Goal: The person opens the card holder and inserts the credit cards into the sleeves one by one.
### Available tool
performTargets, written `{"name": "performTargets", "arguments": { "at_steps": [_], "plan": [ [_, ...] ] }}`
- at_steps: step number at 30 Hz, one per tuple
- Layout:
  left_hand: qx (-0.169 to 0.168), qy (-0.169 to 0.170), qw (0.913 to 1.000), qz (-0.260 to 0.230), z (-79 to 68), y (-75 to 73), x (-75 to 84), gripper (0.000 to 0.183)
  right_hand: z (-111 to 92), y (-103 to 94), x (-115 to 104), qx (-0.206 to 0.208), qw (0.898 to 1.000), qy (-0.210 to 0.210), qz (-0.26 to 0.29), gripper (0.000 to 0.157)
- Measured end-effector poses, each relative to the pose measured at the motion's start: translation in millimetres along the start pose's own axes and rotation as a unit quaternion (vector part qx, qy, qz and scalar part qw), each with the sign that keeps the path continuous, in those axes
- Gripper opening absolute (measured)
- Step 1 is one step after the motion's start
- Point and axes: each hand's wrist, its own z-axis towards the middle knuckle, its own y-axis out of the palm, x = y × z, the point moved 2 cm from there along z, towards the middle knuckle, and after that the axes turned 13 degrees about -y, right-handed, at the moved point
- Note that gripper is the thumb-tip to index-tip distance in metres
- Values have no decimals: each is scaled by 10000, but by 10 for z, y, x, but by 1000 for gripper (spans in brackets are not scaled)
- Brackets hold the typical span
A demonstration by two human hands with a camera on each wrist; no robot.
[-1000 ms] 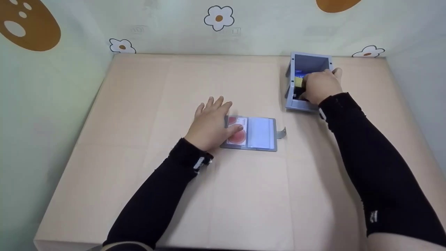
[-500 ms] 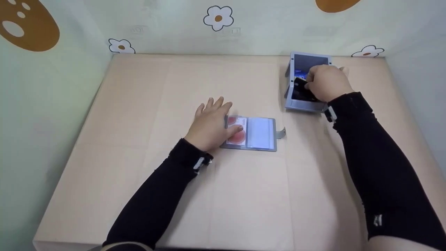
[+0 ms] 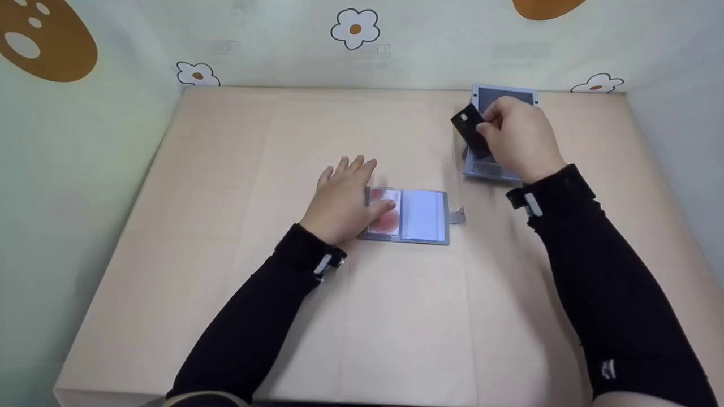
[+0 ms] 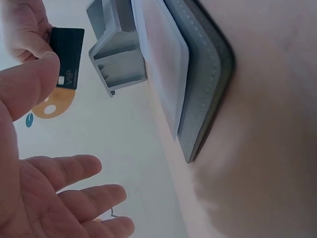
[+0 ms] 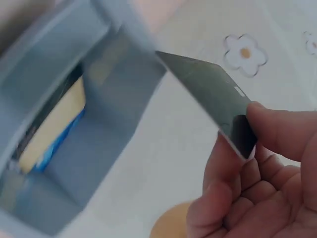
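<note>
1. Card holder (image 3: 425,242): lies open and flat on the worktop (image 3: 254,169); serves as the landmark below. Its left page shows a picture card (image 3: 386,224) with reddish round shapes; its right page carries a pale clear sleeve (image 3: 423,215). Small strap (image 3: 457,216) sticks out from its right edge.
2. Left hand (image 3: 342,203): at the card holder's left edge, fingers spread and fairly straight. In the head view the thumb overlaps the left page; in the left wrist view a gap shows between thumb and holder.
3. Right hand (image 3: 526,138): beyond the card holder and to its right, raised off the worktop. Fingers pinch one end of a black card (image 3: 469,133) against the thumb.
4. Black card: tilted, held in the air beyond and right of the card holder. Light chip patch on its face; "VIP" readable in the left wrist view.
5. Grey box (image 3: 486,170): stands on the worktop beyond and right of the card holder, partly hidden by hand and card. Inside, per the right wrist view, a yellow strip (image 5: 54,129) against something blue (image 5: 60,143); too blurred to name.
6. Wall (image 3: 271,34): behind the card holder, pale, printed with outlined flowers (image 3: 355,29).
</note>
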Motion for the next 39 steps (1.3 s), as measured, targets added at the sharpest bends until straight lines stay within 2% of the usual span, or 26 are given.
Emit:
{"name": "performTargets", "arguments": {
  "at_steps": [4, 9, 18, 23, 26, 31, 34, 37, 39],
  "plan": [
    [52, 29, 9999, -116, -3, -4, 3, 91, -79, 172, -156, 97, 9982, -164, 563, 13],
    [202, 85, 9992, -347, -11, -2, 17, 91, -138, 400, -283, -47, 9911, -206, 1317, 8],
    [332, 218, 9957, -832, -27, 44, 66, 93, -224, 679, -425, -539, 9704, -159, 2349, 10],
    [370, 261, 9938, -1015, -33, 68, 86, 92, -276, 807, -491, -591, 9549, -175, 2904, 5],
    [340, 239, 9904, -1317, -29, 76, 95, 87, -302, 861, -505, -595, 9504, -166, 3049, 5],
    [213, 217, 9795, -1992, -24, 71, 120, 77, -333, 913, -490, -661, 9469, -118, 3143, 6],
    [163, 136, 9755, -2189, -25, 66, 127, 73, -343, 916, -479, -699, 9451, -122, 3191, 7],
    [24, 75, 9709, -2393, -25, 63, 132, 70, -354, 889, -465, -727, 9460, -154, 3155, 10],
    [-71, 68, 9677, -2518, -23, 58, 135, 69, -365, 849, -447, -741, 9502, -205, 3019, 16]
  ]
}}
